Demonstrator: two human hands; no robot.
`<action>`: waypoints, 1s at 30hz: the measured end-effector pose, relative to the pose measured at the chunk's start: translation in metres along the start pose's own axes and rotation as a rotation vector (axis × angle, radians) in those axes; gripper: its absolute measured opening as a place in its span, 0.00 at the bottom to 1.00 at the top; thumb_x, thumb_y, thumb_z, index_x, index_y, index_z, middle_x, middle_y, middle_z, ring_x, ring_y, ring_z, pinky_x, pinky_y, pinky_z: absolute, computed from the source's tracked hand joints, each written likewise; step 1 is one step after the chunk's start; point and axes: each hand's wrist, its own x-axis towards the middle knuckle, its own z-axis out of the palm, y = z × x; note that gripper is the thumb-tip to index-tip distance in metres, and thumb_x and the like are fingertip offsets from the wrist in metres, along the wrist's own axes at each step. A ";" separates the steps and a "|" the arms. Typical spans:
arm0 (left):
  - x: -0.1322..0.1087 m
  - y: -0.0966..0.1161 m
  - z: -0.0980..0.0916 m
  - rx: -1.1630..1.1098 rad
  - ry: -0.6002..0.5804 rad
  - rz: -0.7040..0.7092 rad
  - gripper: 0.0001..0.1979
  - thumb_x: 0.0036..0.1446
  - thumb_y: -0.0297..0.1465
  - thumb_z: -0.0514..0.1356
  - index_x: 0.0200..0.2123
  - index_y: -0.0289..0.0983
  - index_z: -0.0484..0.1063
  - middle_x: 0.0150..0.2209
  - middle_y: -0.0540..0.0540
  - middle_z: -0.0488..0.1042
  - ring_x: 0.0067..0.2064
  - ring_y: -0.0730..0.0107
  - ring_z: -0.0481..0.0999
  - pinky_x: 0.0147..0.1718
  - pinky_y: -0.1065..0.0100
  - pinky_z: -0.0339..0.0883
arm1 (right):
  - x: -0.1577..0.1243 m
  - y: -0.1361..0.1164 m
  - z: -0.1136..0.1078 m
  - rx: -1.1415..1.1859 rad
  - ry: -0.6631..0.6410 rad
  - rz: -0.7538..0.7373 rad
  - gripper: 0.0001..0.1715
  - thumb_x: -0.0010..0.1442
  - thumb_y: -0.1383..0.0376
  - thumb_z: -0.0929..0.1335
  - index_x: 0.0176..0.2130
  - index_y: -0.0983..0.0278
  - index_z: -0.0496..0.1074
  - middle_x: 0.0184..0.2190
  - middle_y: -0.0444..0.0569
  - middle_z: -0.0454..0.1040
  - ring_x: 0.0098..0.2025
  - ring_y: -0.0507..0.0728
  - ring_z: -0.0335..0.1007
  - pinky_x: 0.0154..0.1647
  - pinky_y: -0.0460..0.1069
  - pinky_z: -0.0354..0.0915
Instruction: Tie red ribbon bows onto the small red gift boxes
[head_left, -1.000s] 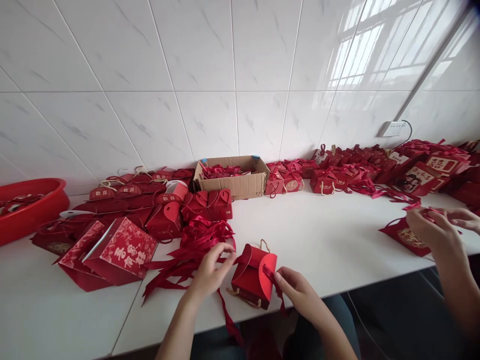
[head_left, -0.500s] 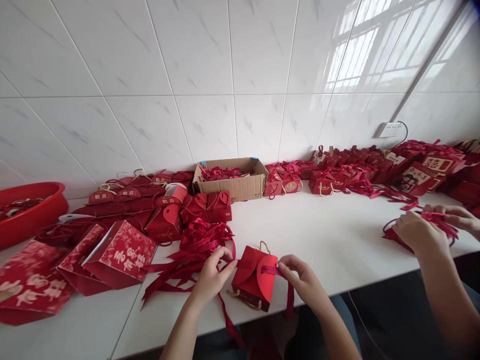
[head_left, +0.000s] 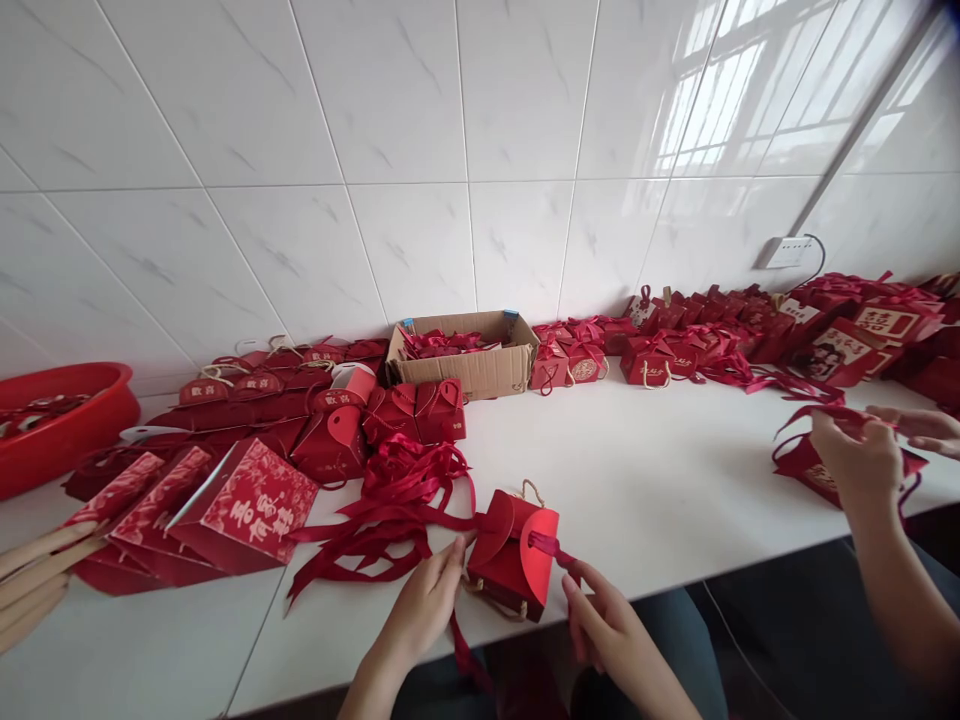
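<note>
A red gift box (head_left: 510, 560) with rope handles sits at the table's front edge, its rounded flaps folded over the top. A dark red ribbon (head_left: 551, 546) passes through the slot in the top flap. My right hand (head_left: 611, 625) pinches this ribbon on the right of the box. My left hand (head_left: 424, 605) is against or very close to the box's left side, fingers stretched out; whether they touch it I cannot tell. One ribbon end hangs over the edge below that hand. Beyond it lies a pile of loose ribbons (head_left: 409, 470).
A cardboard carton (head_left: 491, 372) of red items stands at the wall. Red boxes line the back and left; a red basin (head_left: 67, 430) is far left. One person's hand (head_left: 34, 585) is by the printed boxes (head_left: 255, 505); another person's hands (head_left: 862, 460) handle a box at right.
My left hand has let go of the ribbon and dropped lower beside the box. My right hand has moved down with its ribbon. A co-worker's hand has appeared at far left, where a printed box has shifted.
</note>
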 end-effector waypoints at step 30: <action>0.041 0.110 -0.038 -0.036 0.596 0.579 0.12 0.51 0.35 0.64 0.22 0.38 0.64 0.19 0.55 0.65 0.20 0.76 0.67 0.20 0.75 0.59 | 0.013 -0.124 -0.047 -0.018 0.563 -0.599 0.20 0.56 0.50 0.68 0.25 0.63 0.77 0.26 0.49 0.73 0.29 0.55 0.65 0.27 0.49 0.60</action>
